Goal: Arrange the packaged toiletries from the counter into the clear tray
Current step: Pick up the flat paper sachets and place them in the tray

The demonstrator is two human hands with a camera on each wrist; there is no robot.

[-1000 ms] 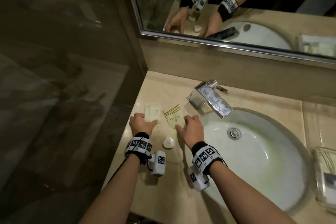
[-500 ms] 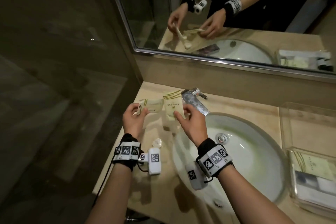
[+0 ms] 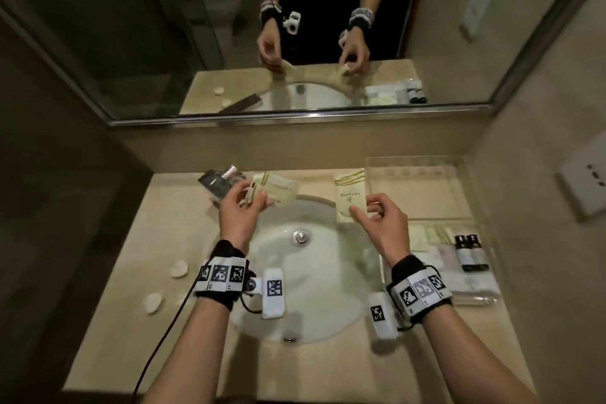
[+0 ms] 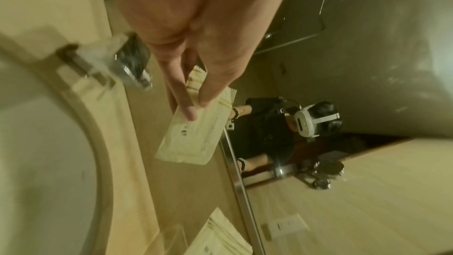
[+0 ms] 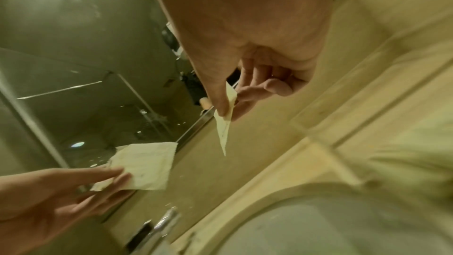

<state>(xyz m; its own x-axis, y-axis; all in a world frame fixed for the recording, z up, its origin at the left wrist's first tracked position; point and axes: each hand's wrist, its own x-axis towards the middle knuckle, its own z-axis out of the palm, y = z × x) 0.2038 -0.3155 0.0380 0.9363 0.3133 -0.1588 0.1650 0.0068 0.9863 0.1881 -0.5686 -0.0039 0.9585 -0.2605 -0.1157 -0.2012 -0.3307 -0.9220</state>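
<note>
— Two sachets up? Where's the clear tray (image 3: 423, 170)?

— Right of frame. My right hand (image 3: 380, 223) pinches the upright sachet (image 3: 350, 195) just beside it; my left hand (image 3: 237, 216) pinches the other sachet (image 3: 278, 188), farther off.

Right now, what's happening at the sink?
A person stands at a bathroom counter, holding a cream toiletry packet in each hand above the sink. The left hand pinches one packet by its end; the right hand pinches another packet by its lower edge. The clear tray sits to the right and already holds packets and two small dark bottles. Two small round soaps lie on the counter at left.
</note>
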